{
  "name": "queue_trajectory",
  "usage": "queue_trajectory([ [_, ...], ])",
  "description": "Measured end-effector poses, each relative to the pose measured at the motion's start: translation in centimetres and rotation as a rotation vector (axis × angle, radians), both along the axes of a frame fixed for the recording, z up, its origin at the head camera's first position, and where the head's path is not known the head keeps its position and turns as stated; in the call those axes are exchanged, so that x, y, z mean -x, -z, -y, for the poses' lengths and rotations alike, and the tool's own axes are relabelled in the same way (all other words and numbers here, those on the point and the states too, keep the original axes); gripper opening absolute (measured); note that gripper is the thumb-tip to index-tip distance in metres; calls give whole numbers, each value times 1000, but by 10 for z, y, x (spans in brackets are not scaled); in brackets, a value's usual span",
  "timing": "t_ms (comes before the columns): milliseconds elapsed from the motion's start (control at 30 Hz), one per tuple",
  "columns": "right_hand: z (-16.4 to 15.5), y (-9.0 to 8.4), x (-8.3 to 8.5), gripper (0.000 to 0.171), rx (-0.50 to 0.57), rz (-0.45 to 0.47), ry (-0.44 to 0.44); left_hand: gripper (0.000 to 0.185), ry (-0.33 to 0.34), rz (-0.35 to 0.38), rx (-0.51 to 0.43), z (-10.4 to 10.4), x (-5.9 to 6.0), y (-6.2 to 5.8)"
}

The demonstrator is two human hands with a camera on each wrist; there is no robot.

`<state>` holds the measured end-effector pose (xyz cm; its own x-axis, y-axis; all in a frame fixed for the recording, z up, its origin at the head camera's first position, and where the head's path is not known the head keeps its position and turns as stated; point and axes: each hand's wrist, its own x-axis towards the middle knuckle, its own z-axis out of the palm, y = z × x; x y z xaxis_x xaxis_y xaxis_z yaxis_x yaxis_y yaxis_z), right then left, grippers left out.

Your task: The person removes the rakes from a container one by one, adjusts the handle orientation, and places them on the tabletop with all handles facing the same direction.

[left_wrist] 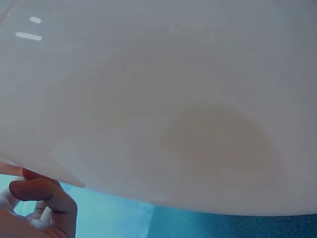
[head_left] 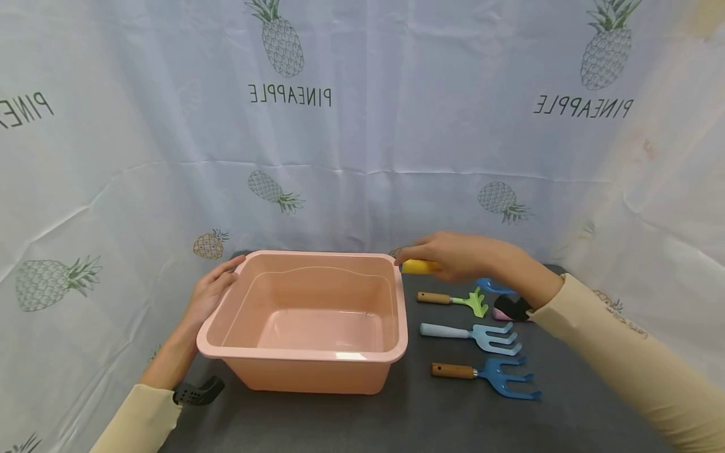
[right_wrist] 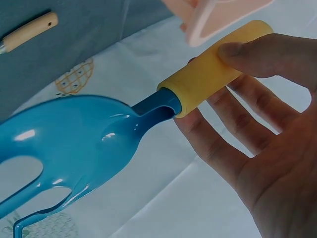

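A peach-pink plastic basin (head_left: 303, 371) stands on the dark table. My left hand (head_left: 211, 296) grips its left rim; in the left wrist view the curled thumb and fingers (left_wrist: 47, 198) show at the basin's edge. Near the far right corner of the basin, my right hand (head_left: 461, 255) holds a blue hand rake (right_wrist: 84, 139) by its yellow handle (right_wrist: 213, 69). The thumb lies across that handle from one side and the fingers support it from the other. In the head view the hand hides part of the rake.
Right of the basin lie a green hand rake (head_left: 472, 302) with a wooden handle, a pale blue hand fork (head_left: 489, 336) and a darker blue hand fork (head_left: 498, 375). A black and pink item (head_left: 512, 308) sits near my right forearm. Pineapple-printed cloth (head_left: 362, 138) hangs behind the table.
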<state>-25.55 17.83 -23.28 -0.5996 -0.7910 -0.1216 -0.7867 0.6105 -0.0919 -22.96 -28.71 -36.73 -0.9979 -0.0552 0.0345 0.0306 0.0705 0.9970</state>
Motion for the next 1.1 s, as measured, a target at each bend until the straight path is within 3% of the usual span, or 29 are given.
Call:
queue_trajectory([
  [367,-27,8,0,62,-9,-1,22,54,-6,14,17,2,2,1],
  [767,-58,20,1,63,20,2,51,59,26,55,-29,4,4,1],
  [1100,-89,34,2,61,39,-25,32,55,5,12,16,3,4,2],
])
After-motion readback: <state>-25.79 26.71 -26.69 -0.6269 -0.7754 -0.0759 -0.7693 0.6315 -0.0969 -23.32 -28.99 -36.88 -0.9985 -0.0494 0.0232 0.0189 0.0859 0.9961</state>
